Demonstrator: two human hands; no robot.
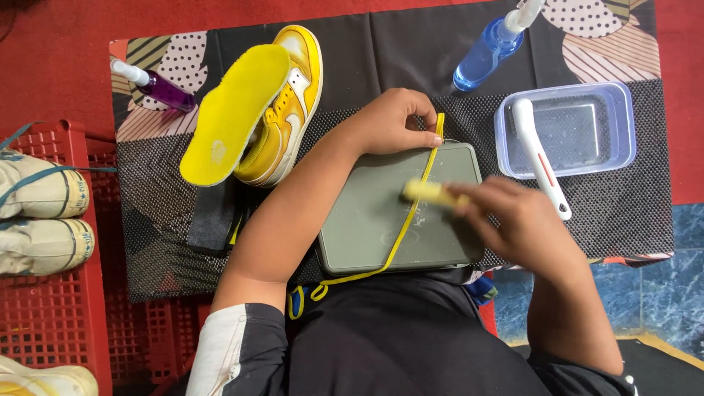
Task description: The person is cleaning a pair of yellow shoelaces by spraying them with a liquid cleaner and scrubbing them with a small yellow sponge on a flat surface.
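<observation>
From my feed the yellow shoelace (402, 229) runs lengthwise up the grey tray (367, 227), top end pointing away, loose end curling off the near edge. Left hand (392, 121) has it pinched tight at the top. Right hand (513, 220) is closed round a small yellow brush (427, 192), pressed on the lace mid-tray. Lace looks flat, soapy.

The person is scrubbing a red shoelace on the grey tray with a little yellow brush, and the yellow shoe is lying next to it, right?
Not quite: the shoelace is yellow, not red. The head view shows the left hand pinning it on the flat grey tray while the right hand holds the small yellow brush on it. The yellow leather shoe does lie beside the tray.
</observation>
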